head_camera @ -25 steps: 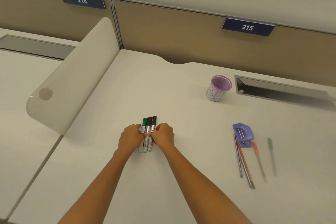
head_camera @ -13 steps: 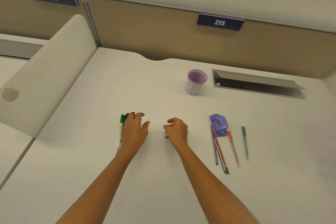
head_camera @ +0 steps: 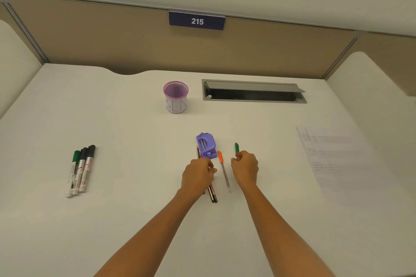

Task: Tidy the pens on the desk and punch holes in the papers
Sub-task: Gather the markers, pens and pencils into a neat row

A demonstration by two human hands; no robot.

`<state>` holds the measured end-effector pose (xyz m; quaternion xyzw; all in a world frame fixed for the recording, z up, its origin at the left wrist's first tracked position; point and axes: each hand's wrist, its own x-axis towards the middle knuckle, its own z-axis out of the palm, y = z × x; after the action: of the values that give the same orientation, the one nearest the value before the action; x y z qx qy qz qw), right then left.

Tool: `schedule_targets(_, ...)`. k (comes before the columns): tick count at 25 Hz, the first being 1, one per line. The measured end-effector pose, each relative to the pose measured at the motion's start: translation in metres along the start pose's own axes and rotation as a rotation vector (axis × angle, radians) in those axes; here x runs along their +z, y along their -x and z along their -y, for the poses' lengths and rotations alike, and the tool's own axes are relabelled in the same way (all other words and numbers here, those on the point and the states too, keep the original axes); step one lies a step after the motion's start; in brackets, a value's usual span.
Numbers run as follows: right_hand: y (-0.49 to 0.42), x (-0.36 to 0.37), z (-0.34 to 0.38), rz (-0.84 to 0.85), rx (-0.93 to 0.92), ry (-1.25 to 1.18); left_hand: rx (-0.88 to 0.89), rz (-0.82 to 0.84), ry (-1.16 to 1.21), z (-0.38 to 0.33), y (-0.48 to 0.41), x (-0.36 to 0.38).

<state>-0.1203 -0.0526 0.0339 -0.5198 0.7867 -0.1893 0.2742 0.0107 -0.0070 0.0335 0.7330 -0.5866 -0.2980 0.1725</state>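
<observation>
The pens lie near the middle of the bench (head_camera: 135, 101), just in front of the person, and both hands are on them. The left hand (head_camera: 198, 177) covers a small bundle of dark pens (head_camera: 212, 194), its fingers (head_camera: 211, 167) curled narrow and pinching the bundle; the pens' near ends stick out below the hand and their far ends run up along the left side of the hole punch (head_camera: 206, 146). The right hand (head_camera: 245, 167) has its fingers curled round a green pen (head_camera: 236, 148), whose capped end points away from the person above the knuckles. Between the two hands an orange-capped pen (head_camera: 222, 171) lies loose on the bench, cap just beside the near right corner of the purple hole punch, untouched by either hand. The papers (head_camera: 333, 153) lie flat well off to the right, printed lines faint on the top sheet. Far to the left, three markers (head_camera: 81, 171) rest side by side, touching, one green-capped and two black-capped, caps pointing away. Behind the punch stands a purple mesh cup (head_camera: 175, 96), upright, with a white label on its wall, and to its right an open grey cable slot (head_camera: 254, 91) is set into the bench. A tan partition (head_camera: 112, 36) backs the bench and carries a blue number plate (head_camera: 197, 21) reading 215
</observation>
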Motion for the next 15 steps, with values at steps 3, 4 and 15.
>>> schedule_targets(3, -0.019, -0.014, -0.022, 0.033, 0.017, 0.068, -0.031, 0.030, -0.121, -0.035, -0.008, 0.024)
schedule_targets(4, -0.023, -0.016, -0.024, 0.049, 0.010, 0.082, -0.053, 0.039, -0.151, -0.043, -0.011, 0.029)
schedule_targets(15, -0.024, -0.005, -0.033, 0.275, -0.069, 0.049, -0.200, -0.005, -0.122, -0.056, -0.023, 0.050)
